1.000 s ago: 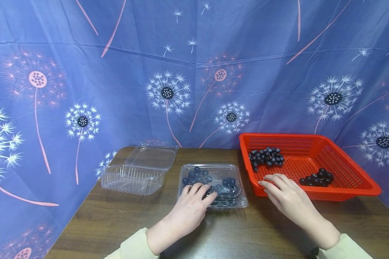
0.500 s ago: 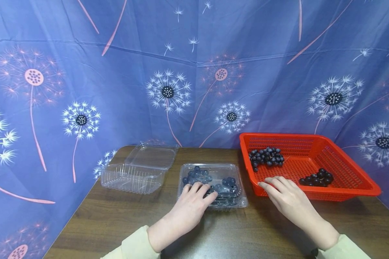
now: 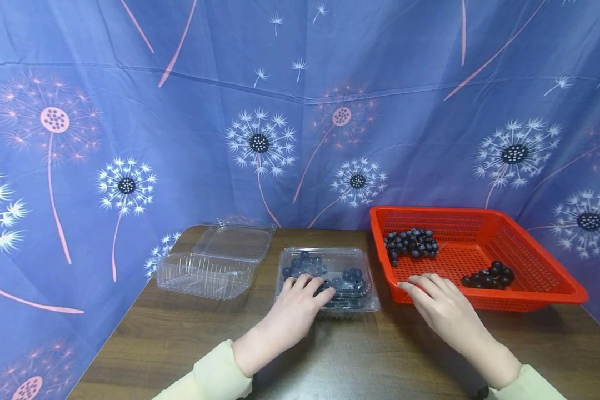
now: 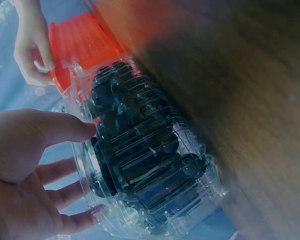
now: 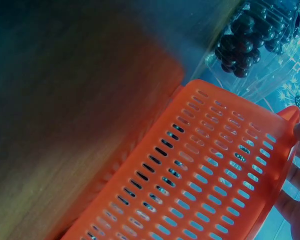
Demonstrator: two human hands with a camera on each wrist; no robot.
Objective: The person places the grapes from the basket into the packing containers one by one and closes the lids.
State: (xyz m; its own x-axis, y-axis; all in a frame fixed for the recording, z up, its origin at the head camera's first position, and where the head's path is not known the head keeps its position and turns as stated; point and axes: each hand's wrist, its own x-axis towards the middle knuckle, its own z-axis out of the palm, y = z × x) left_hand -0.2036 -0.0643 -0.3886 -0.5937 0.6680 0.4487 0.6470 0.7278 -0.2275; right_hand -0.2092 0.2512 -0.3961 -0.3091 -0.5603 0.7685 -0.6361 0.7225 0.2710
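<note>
My left hand (image 3: 294, 308) rests on the lid of a clear plastic clamshell (image 3: 337, 261) holding dark grapes (image 3: 354, 280). Its fingers lie spread over the top near the front left. In the left wrist view the thumb (image 4: 85, 131) touches the lid's edge, and the ribbed side of the box (image 4: 155, 155) shows grapes packed behind it. My right hand (image 3: 445, 305) lies over the front rim of a red slotted basket (image 3: 525, 297), fingers relaxed and holding no grapes. The right wrist view shows its fingers (image 5: 285, 202) past the rim.
One bunch of dark grapes (image 3: 410, 243) lies at the basket's left, a smaller bunch (image 3: 489, 275) near its front. Left of the filled box stands another clamshell (image 3: 205, 278) with its lid folded back. A patterned blue cloth (image 3: 300, 111) hangs behind the wooden table (image 3: 180, 333).
The filled clamshell has shifted slightly away from me, toward the back, with my left hand moving along on it. My right hand stays at the basket rim. The grapes in the basket have not moved.
</note>
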